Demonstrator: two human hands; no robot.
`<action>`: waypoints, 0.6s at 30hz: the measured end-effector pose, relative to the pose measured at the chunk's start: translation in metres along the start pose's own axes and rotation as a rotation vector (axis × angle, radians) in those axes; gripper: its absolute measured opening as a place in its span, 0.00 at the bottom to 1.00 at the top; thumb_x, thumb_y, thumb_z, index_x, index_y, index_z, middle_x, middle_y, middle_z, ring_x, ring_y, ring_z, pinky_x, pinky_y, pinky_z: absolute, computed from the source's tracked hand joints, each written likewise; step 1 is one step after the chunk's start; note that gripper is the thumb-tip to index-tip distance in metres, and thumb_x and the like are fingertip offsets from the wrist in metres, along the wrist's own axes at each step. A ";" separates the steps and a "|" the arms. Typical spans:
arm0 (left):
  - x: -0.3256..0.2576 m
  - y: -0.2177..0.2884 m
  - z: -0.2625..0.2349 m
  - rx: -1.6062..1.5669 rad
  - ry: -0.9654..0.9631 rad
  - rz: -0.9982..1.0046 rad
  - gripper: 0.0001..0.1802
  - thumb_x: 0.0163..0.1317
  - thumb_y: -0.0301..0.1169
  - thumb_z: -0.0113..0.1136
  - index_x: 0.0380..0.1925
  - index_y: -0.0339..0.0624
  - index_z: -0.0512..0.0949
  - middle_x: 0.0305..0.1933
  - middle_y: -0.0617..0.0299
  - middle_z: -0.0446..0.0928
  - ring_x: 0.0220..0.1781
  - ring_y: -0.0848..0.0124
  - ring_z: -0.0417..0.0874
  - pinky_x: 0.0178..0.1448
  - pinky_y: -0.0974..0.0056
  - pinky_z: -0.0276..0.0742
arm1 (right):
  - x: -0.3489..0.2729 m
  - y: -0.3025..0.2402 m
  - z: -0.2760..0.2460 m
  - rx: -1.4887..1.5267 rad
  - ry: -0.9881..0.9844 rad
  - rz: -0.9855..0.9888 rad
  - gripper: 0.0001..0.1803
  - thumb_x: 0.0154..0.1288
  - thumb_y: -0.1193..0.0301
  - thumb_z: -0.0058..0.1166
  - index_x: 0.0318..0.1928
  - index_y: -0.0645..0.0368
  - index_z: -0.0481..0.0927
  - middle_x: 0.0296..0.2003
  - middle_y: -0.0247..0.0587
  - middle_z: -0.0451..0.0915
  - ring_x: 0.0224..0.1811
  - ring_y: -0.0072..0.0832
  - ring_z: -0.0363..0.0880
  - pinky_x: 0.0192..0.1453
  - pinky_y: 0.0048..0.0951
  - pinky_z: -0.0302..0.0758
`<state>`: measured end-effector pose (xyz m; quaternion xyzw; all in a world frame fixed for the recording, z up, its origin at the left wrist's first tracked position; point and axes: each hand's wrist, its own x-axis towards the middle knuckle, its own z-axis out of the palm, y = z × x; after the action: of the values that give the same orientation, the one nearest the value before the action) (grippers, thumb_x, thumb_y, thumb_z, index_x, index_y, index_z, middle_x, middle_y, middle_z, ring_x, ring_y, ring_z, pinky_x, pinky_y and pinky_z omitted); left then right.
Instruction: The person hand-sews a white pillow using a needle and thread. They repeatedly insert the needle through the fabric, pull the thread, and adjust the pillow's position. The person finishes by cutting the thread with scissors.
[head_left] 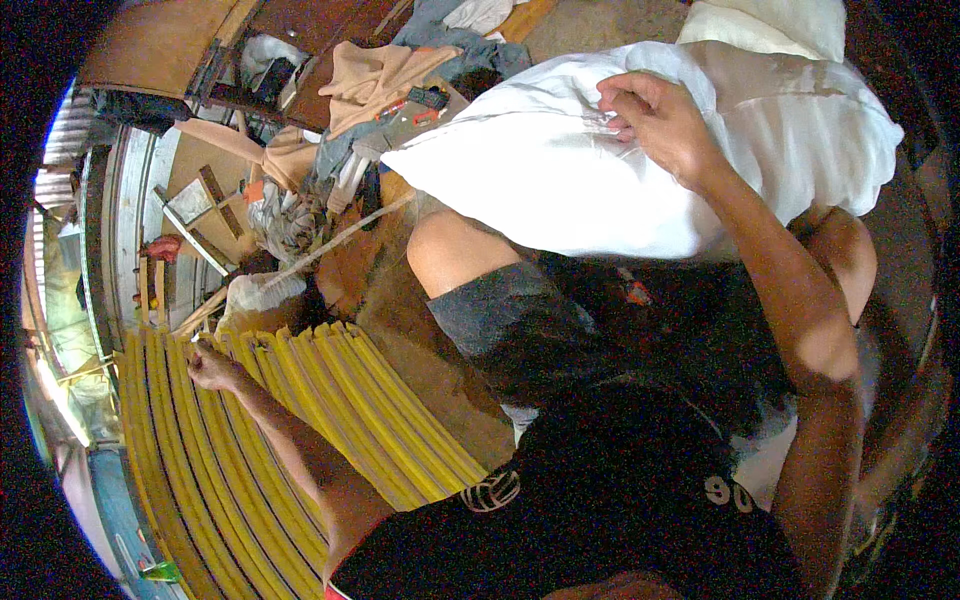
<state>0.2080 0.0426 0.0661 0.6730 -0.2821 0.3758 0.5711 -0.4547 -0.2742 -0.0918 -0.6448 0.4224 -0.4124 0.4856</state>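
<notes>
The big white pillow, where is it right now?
In the head view, the big white pillow is toward the upper right, next to the person's bare left knee, with the right hand over it.

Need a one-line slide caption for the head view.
Right hand over a white pillow, left hand curled above yellow slats.

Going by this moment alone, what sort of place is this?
Probably a cluttered home or storage space, judging by the white pillow-like bundle, the yellow slatted surface and the peach cloth lying amid clutter.
</notes>
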 end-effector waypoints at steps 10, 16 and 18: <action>-0.331 0.291 0.097 -0.427 -1.146 0.336 0.12 0.65 0.25 0.61 0.48 0.37 0.79 0.38 0.49 0.82 0.39 0.60 0.85 0.43 0.60 0.81 | -0.008 0.016 -0.004 0.022 0.059 -0.117 0.15 0.68 0.66 0.57 0.48 0.64 0.83 0.42 0.47 0.84 0.38 0.33 0.85 0.48 0.34 0.80; -0.347 0.332 0.140 -0.297 -1.171 0.418 0.13 0.63 0.27 0.63 0.48 0.40 0.81 0.39 0.42 0.82 0.40 0.46 0.85 0.45 0.51 0.80 | -0.006 0.009 0.003 -0.109 -0.035 -0.153 0.15 0.74 0.67 0.53 0.51 0.65 0.80 0.43 0.41 0.82 0.41 0.26 0.83 0.48 0.28 0.80; -0.348 0.327 0.144 -0.271 -1.176 0.524 0.12 0.63 0.27 0.62 0.46 0.40 0.82 0.41 0.42 0.83 0.43 0.44 0.84 0.45 0.48 0.81 | -0.005 0.009 0.004 -0.183 -0.032 -0.184 0.15 0.74 0.66 0.52 0.51 0.64 0.81 0.43 0.42 0.82 0.41 0.28 0.83 0.48 0.29 0.80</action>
<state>-0.2247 -0.1773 -0.0495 0.5974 -0.7466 0.0334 0.2909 -0.4540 -0.2702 -0.1022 -0.7289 0.3895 -0.4044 0.3917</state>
